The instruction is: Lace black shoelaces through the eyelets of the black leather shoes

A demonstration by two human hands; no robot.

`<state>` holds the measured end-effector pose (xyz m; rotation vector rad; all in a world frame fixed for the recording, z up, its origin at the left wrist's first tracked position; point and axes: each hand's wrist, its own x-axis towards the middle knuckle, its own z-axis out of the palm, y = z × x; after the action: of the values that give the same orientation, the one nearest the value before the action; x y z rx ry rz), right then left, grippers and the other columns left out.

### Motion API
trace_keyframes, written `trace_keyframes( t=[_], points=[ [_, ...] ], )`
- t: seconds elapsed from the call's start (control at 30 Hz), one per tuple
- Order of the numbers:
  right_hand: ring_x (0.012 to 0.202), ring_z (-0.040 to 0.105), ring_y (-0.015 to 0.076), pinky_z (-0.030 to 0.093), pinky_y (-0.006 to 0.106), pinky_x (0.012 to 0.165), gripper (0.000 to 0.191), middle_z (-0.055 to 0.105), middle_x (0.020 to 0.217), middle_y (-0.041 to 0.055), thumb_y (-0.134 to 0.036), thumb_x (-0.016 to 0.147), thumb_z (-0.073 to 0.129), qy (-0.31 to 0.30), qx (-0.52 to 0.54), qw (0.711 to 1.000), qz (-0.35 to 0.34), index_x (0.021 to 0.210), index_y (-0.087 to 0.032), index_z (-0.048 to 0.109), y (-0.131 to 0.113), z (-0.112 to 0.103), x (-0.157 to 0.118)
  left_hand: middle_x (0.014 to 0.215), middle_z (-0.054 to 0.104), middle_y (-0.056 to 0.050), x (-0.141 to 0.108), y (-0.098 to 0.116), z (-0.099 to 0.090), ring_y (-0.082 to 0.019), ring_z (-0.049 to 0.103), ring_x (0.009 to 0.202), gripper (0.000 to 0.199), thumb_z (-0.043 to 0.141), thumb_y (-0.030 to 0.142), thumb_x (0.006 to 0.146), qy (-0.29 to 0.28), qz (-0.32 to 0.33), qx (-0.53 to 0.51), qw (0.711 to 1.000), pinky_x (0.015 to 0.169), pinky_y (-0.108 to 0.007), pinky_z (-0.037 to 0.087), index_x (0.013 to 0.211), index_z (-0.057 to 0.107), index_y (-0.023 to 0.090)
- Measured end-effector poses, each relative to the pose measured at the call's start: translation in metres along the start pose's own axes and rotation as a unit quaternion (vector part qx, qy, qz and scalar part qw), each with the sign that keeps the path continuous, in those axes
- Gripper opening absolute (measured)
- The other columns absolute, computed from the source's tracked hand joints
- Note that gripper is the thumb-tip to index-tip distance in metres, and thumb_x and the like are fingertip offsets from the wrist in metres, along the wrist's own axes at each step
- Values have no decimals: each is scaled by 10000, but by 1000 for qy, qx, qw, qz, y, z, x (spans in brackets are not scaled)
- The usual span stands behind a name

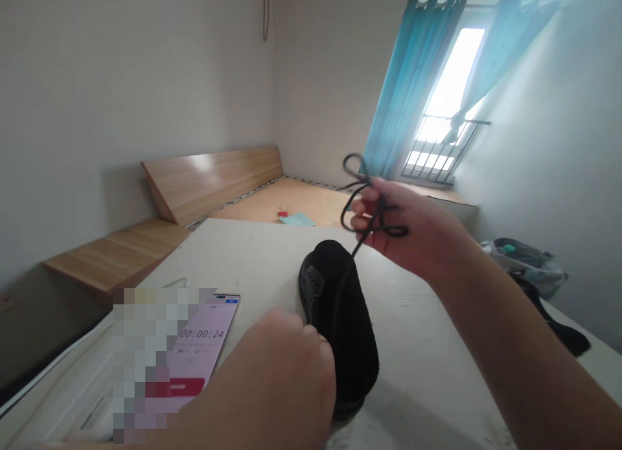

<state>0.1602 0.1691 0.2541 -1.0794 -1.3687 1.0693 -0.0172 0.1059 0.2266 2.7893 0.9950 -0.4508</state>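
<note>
A black shoe (357, 333) with a grey eyelet flap lies on the white table (418, 346), directly in front of me. Closed at the shoe's left side is my left hand (296, 366); its fingertips are hidden, and it appears to grip the shoe's edge. My right hand (389, 223) is raised above and to the right of the shoe's far end. Its fingers close around a dark shoelace (358, 245), which hangs in several loops about the fingers and runs down to the shoe.
Left of my left hand lies a phone (204, 337) with a timer on its screen, partly blurred out. A dark item (558, 320) and a bag (527, 262) are at the right. Beyond the table is a wooden bed (257, 201) with a light blue item (297, 219).
</note>
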Motion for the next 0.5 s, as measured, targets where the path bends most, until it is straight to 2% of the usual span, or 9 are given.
trace_keyframes(
  t=[0.03, 0.1, 0.2, 0.27, 0.37, 0.43, 0.5],
  points=[
    [596, 535, 106, 466, 233, 583, 276, 520, 701, -10, -385, 920, 391, -39, -68, 997, 20, 708, -211, 424, 9, 0, 1, 991, 717, -120, -1, 0, 0, -301, 672, 866, 269, 509, 104, 835, -2, 5, 3, 1000, 744, -430, 498, 994, 717, 168],
    [598, 539, 131, 465, 264, 596, 304, 546, 678, 12, -405, 908, 371, -85, -234, 968, 44, 701, -201, 460, 26, 0, 2, 1023, 711, -142, -1, 1, 1, -301, 675, 862, 260, 529, 96, 812, 1, 11, 12, 1000, 736, -420, 503, 972, 725, 154],
    [631, 547, 179, 445, 325, 636, 221, 572, 663, 35, -348, 856, 482, -58, -379, 923, 37, 724, -188, 556, 44, 2, -1, 1088, 693, -163, -2, 0, 2, -299, 671, 874, 285, 522, 105, 811, 28, 26, 20, 999, 740, -417, 507, 1011, 720, 151],
    [728, 566, 232, 423, 402, 737, 114, 607, 739, 61, -281, 820, 555, -23, -465, 885, 13, 829, -190, 623, 49, 6, -5, 1127, 680, -168, -2, 0, 2, -300, 661, 916, 321, 493, 115, 835, 48, 37, 25, 998, 753, -415, 506, 1080, 698, 146],
    [906, 562, 300, 333, 498, 891, 115, 647, 834, 90, -165, 796, 583, -31, -558, 829, -26, 835, -200, 685, 50, 16, -15, 1127, 680, -168, -1, -2, 4, -295, 651, 943, 342, 459, 131, 870, 62, 42, 20, 997, 760, -405, 504, 1136, 674, 134],
    [935, 553, 310, 320, 511, 911, 140, 654, 814, 86, -130, 782, 602, -73, -590, 803, -43, 709, -202, 698, 48, 23, -25, 1120, 682, -167, 0, -3, 6, -296, 648, 944, 341, 459, 142, 878, 71, 35, 17, 997, 764, -405, 502, 1147, 669, 129],
    [948, 547, 308, 347, 510, 905, 166, 655, 834, 86, -166, 797, 626, -138, -612, 777, -57, 658, -204, 710, 44, 27, -34, 1124, 680, -166, 2, -3, 8, -297, 647, 939, 343, 459, 130, 875, 78, 27, 19, 996, 769, -413, 497, 1144, 671, 130]
  ],
)
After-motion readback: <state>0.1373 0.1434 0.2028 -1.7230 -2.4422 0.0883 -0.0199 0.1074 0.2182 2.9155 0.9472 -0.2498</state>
